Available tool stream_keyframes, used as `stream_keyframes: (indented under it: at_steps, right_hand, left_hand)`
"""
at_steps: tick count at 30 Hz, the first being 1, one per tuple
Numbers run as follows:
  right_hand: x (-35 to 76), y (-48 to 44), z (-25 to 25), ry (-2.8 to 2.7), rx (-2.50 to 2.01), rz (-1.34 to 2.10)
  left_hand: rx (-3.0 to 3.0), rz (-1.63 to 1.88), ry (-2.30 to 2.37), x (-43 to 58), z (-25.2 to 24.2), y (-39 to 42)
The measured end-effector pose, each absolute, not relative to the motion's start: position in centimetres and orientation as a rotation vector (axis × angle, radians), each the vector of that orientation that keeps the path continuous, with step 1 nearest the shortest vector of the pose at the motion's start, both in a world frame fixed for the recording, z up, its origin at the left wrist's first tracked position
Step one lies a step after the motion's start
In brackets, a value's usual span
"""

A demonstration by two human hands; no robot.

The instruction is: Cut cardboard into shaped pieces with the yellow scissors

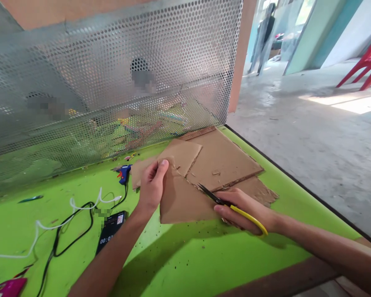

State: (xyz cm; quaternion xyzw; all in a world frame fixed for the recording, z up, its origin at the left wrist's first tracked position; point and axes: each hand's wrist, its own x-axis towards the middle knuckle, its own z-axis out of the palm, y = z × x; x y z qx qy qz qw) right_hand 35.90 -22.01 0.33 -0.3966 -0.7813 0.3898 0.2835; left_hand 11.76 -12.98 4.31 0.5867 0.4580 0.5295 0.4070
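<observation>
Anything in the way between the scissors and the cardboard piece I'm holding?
Nothing visible. The scissors in the right hand meet the cardboard piece at its right edge; the left hand grips its top edge, well apart from them.

View: one head-worn camera, set above the near edge of the desk (185,260).
Facing: forward and down, rolled so the desk's right edge runs slantwise.
Nearness: close; left hand (151,185) and right hand (244,212) sit mid-frame.
Far field: perforated screen (111,70) far left, concrete floor (312,136) right.
</observation>
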Motion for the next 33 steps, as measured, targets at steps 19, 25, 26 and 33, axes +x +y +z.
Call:
stream_keyframes:
  at_steps: [19, 25, 26, 33]
  right_hand:
    - [37.1, -21.7, 0.1, -2.136, -1.19, 1.035]
    - [37.5, -21.6, 0.2, -2.192, -1.202, 1.024]
    - [37.6, -21.5, 0.3, -2.202, -1.209, 1.013]
    - [37.9, -21.6, 0.5, -2.249, -1.159, 1.021]
  left_hand:
    - [1.57, 1.138, 1.108, 10.7, 4.9, -12.8]
    - [1.541, 1.159, 1.131, 10.2, 5.2, -12.4]
    - [1.531, 1.159, 1.136, 10.1, 5.3, -12.3]
    - [1.458, 1.193, 1.167, 9.3, 6.0, -11.8]
